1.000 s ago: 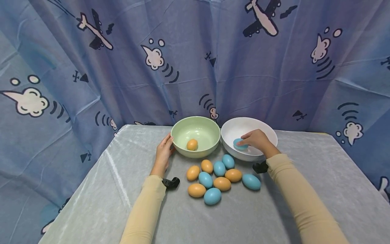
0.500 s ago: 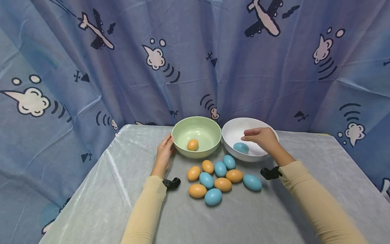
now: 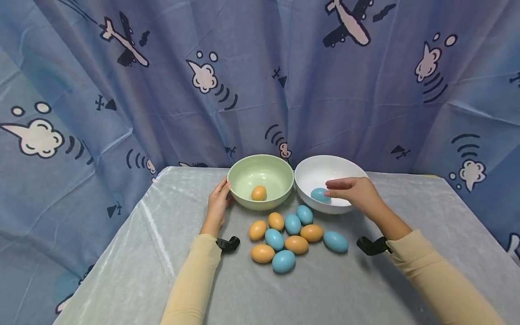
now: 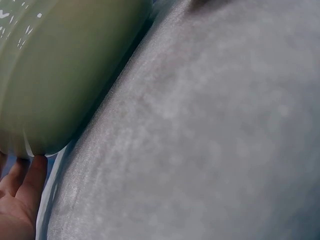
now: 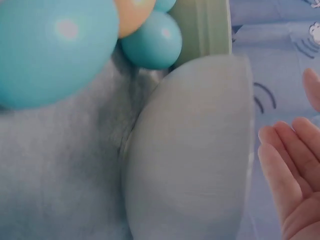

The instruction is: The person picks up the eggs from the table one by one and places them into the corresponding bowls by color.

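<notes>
My left hand [image 3: 217,203] rests against the left side of a light green bowl [image 3: 270,175]. Extended fingertips touch its outer wall in the left wrist view. One orange egg [image 3: 258,193] lies inside that bowl. Beside it stands a white bowl [image 3: 318,169] with one blue egg [image 3: 319,195] in it. Over the white bowl's right rim is my right hand [image 3: 359,195], palm facing left, thumb and fingers straight and apart. Its thumb tip overlaps the blue egg in the head view. In the right wrist view this hand [image 5: 300,185] holds nothing.
In front of the bowls, several orange eggs [image 3: 296,245] and several blue eggs [image 3: 283,262] lie in a loose cluster on the grey cloth-covered table [image 3: 130,266]. One blue egg [image 3: 335,242] sits at the cluster's right. A blue patterned curtain [image 3: 243,67] hangs behind.
My right hand has let go of the blue egg in the white bowl, spread its fingers and drawn back to the right. My left hand has stayed at the green bowl.
</notes>
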`<state>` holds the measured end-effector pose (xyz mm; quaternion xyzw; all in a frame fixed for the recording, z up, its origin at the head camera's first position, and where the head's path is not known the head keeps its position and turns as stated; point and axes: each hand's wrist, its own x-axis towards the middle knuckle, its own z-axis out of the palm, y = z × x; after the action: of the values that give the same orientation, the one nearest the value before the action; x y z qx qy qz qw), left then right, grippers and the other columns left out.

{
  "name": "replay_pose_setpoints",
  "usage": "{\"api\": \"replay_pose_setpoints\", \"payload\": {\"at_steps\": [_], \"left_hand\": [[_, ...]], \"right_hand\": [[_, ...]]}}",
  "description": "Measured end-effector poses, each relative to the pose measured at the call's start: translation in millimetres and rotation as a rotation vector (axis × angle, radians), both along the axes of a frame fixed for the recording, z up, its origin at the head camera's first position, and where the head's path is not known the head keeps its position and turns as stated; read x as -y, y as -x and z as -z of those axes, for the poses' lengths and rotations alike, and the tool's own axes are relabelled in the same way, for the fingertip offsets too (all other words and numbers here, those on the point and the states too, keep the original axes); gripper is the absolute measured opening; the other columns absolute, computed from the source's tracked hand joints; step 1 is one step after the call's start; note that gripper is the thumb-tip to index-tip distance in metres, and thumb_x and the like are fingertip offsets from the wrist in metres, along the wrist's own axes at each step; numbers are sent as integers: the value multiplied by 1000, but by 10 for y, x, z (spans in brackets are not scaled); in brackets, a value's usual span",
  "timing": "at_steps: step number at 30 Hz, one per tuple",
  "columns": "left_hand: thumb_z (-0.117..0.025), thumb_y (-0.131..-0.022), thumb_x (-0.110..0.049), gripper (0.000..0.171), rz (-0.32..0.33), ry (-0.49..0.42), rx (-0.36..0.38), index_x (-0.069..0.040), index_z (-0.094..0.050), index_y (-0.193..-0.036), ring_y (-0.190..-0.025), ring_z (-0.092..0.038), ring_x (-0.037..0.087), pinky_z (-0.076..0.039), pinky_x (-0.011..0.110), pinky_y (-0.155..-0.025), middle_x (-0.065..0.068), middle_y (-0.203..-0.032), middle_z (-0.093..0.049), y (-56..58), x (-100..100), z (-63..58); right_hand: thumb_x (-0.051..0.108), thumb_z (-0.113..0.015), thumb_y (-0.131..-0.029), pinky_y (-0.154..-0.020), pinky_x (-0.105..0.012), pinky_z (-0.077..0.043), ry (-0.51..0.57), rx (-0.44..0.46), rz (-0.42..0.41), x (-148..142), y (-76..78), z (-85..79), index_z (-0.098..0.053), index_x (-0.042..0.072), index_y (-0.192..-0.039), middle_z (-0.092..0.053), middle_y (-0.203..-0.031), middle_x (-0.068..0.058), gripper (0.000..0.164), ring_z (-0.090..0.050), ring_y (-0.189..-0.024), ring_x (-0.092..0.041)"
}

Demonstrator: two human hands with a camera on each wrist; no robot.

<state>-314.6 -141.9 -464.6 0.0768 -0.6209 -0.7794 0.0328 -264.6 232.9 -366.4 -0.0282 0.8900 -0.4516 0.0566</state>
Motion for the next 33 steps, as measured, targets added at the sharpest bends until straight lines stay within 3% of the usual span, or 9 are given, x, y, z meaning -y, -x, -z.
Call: {"api": "replay_pose_setpoints", "payload": {"at_steps": [4,6,10,16,18,22,25,33], "left_hand": [[-54,-103,-28,49,-4,-5,1,-15,-46,-150,-143,-43,26,-40,46,-116,4,-158,-42,-10,8,25],[-55,-103,-28,48,-16,-8,-4,-15,-48,-149,-142,-45,25,-41,46,-116,3,-157,-43,12,13,65],[-55,-103,-28,48,-21,-8,-7,-16,-48,-149,-142,-45,26,-41,47,-116,4,-156,-43,7,19,68],[-55,-103,-29,50,-16,5,-5,-15,-46,-150,-142,-44,28,-40,48,-116,5,-157,-42,10,15,76],[-55,-103,-29,50,-15,6,-5,-15,-46,-150,-142,-44,27,-41,47,-116,5,-157,-42,12,13,75],[-55,-103,-31,49,-13,5,-11,-17,-47,-149,-142,-44,25,-41,46,-116,3,-157,-43,15,13,64],[-55,-103,-31,49,-10,10,-20,-17,-47,-149,-143,-44,24,-40,46,-116,3,-157,-43,18,13,53],[-54,-103,-30,48,-9,4,-11,-18,-48,-149,-142,-44,25,-41,45,-116,2,-157,-43,22,0,34]], "right_hand": [[47,-78,-83,-85,-7,-47,16,-8,-18,13,-121,-24,-66,11,-132,-66,-132,-10,62,-58,-102,12],[45,-79,-83,-82,-5,-46,30,-14,-22,21,-160,-27,-67,10,-131,-66,-132,-11,61,-54,-96,19],[43,-79,-83,-86,-9,-47,21,-20,-17,28,-225,-34,-68,11,-130,-65,-134,-10,58,-56,-107,10],[48,-79,-82,-103,-36,-47,12,-9,-6,8,-352,-42,-67,12,-130,-61,-140,-9,61,-49,-135,-24],[48,-79,-82,-102,-33,-49,11,-13,-8,0,-390,-40,-68,13,-130,-63,-137,-8,61,-52,-134,-23],[44,-79,-83,-88,-11,-50,26,-14,-19,-9,-445,-28,-68,13,-130,-67,-131,-5,58,-63,-114,-1],[43,-80,-83,-83,-6,-48,39,-8,-27,-13,-475,-11,-67,13,-131,-68,-130,-5,58,-63,-104,9],[47,-80,-81,-88,-16,-55,20,3,-36,-31,-583,43,-66,12,-132,-67,-132,-7,64,-66,-117,-12]]}}
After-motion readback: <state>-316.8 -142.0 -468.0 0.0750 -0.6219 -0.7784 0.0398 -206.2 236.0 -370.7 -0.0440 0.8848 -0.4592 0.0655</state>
